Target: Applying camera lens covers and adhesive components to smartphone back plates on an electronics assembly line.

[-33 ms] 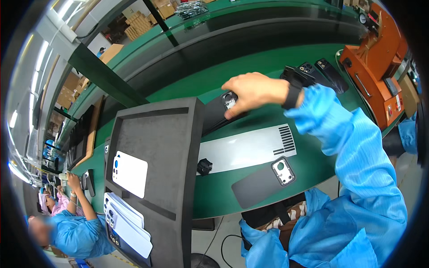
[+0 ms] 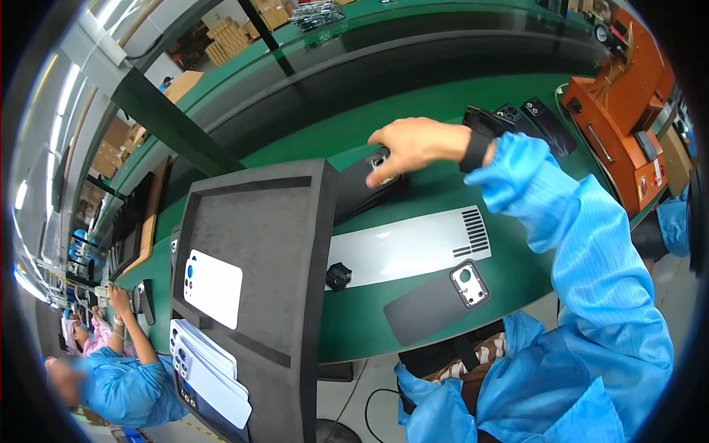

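Note:
From the right my right hand (image 2: 421, 148) reaches over a stack of dark phone cases (image 2: 354, 188), its back turned up. Thumb and fingers straddle the camera-ring end of the top case, closed about it; the fingertips are partly hidden. My left hand is out of view. Nearer to me lies a single grey phone case (image 2: 421, 314) with a metal-coloured camera plate. Between it and the stack is a white sheet (image 2: 406, 247) with black strips at its right end. A small black object (image 2: 339, 277) sits on the sheet's left end.
A dark foam tray (image 2: 251, 221) stands at left, with a white phone case (image 2: 214, 289) and several pale ones (image 2: 214, 369). More dark phone cases (image 2: 550, 125) lie far right, by an orange machine (image 2: 617, 133). Past the green bench runs a dark conveyor (image 2: 413, 70). A co-worker (image 2: 129, 384) sits at left.
My right hand has shifted very slightly, its thumb moving up and left over the camera end of the stacked case. The other things on the bench stay where they were.

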{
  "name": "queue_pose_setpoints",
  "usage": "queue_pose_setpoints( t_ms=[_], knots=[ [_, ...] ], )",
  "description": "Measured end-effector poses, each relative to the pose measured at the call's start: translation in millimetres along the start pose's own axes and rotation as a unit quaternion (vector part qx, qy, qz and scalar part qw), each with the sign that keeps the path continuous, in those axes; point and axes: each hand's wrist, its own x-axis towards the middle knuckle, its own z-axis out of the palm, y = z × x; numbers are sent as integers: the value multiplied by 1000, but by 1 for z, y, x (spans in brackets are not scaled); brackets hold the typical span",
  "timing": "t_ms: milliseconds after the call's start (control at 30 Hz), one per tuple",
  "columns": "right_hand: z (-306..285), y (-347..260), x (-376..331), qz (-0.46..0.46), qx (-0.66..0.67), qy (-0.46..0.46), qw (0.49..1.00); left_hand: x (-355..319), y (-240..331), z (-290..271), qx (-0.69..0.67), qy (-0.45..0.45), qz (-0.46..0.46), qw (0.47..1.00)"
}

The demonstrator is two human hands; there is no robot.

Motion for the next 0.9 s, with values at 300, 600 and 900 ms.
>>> queue_pose_setpoints(
  t_ms=[300, 600, 900],
  knots=[
    [-12, 33, 57, 175, 11, -188, 966, 42, 6, -94, 342, -30, 450, 825],
    [-7, 24, 60, 222, 81, -213, 948, 42, 9, -108, 151, -6, 185, 971],
    [-5, 19, 55, 255, 90, -212, 939, 68, 20, -168, 439, -110, 439, 777]
  ],
)
